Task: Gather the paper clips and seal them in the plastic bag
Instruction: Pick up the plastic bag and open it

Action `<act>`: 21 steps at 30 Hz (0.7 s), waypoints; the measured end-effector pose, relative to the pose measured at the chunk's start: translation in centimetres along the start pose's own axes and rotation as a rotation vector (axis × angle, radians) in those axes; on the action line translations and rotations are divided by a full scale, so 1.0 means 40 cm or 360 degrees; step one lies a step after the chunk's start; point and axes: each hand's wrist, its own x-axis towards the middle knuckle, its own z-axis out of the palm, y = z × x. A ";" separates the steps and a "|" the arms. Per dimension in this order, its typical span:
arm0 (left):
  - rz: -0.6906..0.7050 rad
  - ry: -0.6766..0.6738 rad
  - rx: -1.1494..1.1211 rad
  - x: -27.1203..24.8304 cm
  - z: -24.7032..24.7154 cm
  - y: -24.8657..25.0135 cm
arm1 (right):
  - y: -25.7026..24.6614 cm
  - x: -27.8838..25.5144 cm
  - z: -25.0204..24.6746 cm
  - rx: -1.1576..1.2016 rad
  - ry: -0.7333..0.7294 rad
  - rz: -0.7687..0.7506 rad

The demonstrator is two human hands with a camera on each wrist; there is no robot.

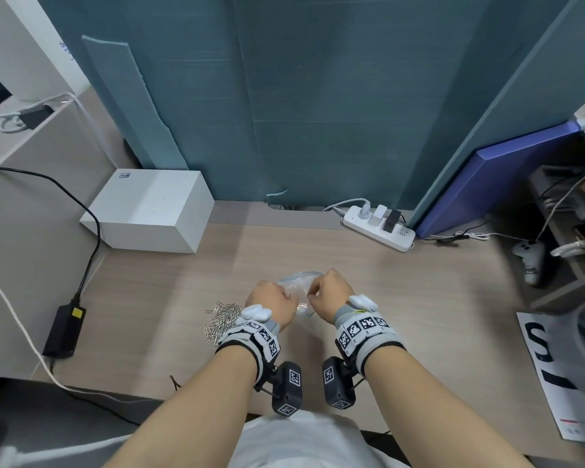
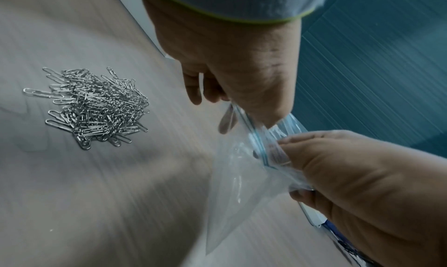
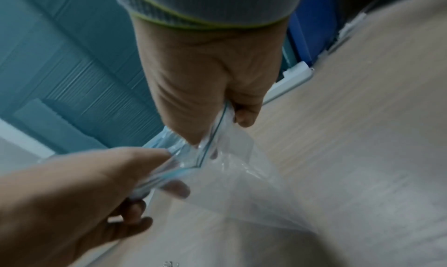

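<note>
Head view: plastic bag mouth is pinched by left hand and right hand; lips should be parted wide before paper clips are scooped from worktop.

From the head view we look steeply down on the desk, forearms rising from the frame's bottom, the teal partition filling the top. Our left wrist view sits close behind its hand, clips at left. Our right wrist view likewise. Both wrist views share the bag at centre frame.
</note>
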 end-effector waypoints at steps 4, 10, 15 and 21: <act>-0.0077 0.0007 0.0141 -0.007 -0.005 0.014 | -0.016 -0.007 0.001 -0.0208 -0.0183 0.0095; 0.0144 -0.0251 0.0253 0.023 0.011 -0.029 | -0.036 -0.020 0.029 -0.0371 -0.0391 0.0210; 0.0125 -0.0315 0.0122 0.038 0.012 -0.060 | -0.031 -0.002 0.069 -0.0180 -0.0410 0.0126; 0.0190 -0.0281 0.0293 0.067 0.049 -0.091 | -0.037 0.007 0.135 -0.0122 -0.0227 0.0355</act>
